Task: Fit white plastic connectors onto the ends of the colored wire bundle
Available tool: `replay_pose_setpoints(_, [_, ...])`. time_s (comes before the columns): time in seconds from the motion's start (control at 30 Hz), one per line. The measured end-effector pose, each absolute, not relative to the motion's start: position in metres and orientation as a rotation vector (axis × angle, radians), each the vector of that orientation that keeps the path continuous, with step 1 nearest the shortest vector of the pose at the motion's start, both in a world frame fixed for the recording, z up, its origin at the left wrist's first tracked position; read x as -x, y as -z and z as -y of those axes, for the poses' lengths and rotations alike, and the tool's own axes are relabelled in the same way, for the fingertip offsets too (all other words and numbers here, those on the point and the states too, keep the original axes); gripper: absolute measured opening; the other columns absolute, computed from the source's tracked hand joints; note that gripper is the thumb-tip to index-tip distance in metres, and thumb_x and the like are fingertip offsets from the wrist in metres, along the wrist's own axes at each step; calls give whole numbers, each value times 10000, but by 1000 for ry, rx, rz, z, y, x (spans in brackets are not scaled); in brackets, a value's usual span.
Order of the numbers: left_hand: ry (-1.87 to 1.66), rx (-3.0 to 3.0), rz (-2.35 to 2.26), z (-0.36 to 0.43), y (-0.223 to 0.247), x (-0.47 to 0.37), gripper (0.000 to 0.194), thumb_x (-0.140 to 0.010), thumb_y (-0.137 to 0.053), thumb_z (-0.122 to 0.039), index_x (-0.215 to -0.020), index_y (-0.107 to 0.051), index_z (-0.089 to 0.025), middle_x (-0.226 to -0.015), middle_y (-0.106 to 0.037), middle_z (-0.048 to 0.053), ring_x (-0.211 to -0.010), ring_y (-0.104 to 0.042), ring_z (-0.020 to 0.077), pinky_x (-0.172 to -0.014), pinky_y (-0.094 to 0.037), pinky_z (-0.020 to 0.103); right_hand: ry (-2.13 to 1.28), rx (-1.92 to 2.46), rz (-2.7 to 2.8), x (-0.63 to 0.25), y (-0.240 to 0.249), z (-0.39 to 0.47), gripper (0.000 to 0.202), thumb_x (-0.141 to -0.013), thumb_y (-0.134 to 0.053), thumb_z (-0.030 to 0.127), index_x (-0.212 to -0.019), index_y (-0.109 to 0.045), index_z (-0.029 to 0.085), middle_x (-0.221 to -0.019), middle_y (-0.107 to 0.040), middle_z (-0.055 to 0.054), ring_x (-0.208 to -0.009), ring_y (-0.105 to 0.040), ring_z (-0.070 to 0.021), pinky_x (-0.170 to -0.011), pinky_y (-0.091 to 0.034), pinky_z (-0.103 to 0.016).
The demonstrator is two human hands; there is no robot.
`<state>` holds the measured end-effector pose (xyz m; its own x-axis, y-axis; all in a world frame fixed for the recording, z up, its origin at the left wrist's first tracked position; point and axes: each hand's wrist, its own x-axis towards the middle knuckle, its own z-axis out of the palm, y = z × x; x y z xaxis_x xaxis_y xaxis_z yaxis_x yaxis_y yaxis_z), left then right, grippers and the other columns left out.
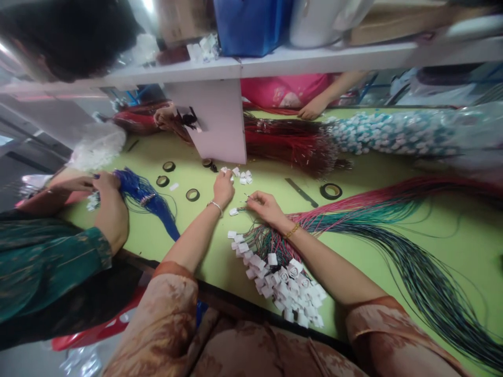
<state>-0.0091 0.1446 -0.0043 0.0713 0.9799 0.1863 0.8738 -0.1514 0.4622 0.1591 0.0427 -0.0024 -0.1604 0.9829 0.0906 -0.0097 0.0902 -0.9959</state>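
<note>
My left hand [223, 189] reaches to a few loose white connectors [245, 177] on the green table, its fingertips touching one of them; its fingers are bent and partly hidden. My right hand [265, 207] pinches thin wires [247, 197] whose bare ends stick out past the fingertips. A white connector [234, 211] lies just left of that hand. Below it spreads a pile of wired white connectors [283, 283]. From there pink wires [353, 204] and dark wires [401, 256] run off to the right.
Tape rolls [330, 191] and a black knife [301, 192] lie on the table [444, 225]. A white upright panel [220, 120] stands under the shelf [275, 62]. At left a co-worker's hands [104, 183] handle blue wires [145, 193]. Another person's hand [314, 106] rests near red wires [291, 144].
</note>
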Motion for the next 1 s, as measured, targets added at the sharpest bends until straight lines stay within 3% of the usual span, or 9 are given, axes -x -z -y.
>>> replay_pose_setpoints(0.1, [-700,-2064,-1876,-130,-5,17,226,-848,-556,-81,-1034,-645,-173,-1006,-633,141,-968,-568,289,-851,-419,385,-1271,1075,1332,-157,3,-43,339,-762,-678,514,-760,-599,184,-691,-584,16,-618,-476,-122,-608,-411,-264])
replay_pose_setpoints(0.3, [-1089,-1315,-1482,-82,-32,22,172,-746,-743,-188,-909,-704,-147,-844,-672,46,-700,-568,150,-709,-446,298,-1311,1064,1286,-153,2,-41,353,-752,-704,510,-764,-608,171,-686,-596,18,-619,-502,-115,-607,-415,-256])
replay_pose_setpoints(0.47, [-1110,-824,-1167,-42,-30,22,275,-659,-856,-224,-889,-736,-132,-734,-670,20,-617,-581,94,-629,-485,239,-1295,1044,1282,-150,1,-40,370,-725,-718,522,-746,-601,171,-676,-588,23,-611,-482,-107,-588,-398,-243])
replay_pose_setpoints(0.67, [-1134,-637,-1016,-22,-21,21,156,-742,-802,-143,-877,-723,-136,-781,-705,31,-677,-654,85,-676,-541,193,-1273,1053,1343,-148,-3,-36,306,-719,-678,471,-735,-590,179,-676,-581,20,-588,-443,-103,-570,-376,-243])
replay_pose_setpoints(0.77, [-1154,-613,-970,-19,-18,22,203,-750,-787,-115,-940,-724,-146,-777,-709,28,-686,-661,89,-689,-539,195,-1235,1071,1388,-149,-5,-35,276,-723,-652,449,-717,-579,183,-666,-575,20,-601,-452,-107,-586,-390,-245])
replay_pose_setpoints(1.0, [-1194,-687,-993,-15,-9,19,271,-653,-872,-176,-889,-749,-129,-838,-735,44,-713,-647,84,-714,-521,196,-1182,1101,1500,-145,-2,-33,252,-742,-639,422,-695,-579,182,-660,-583,17,-617,-469,-114,-601,-391,-245])
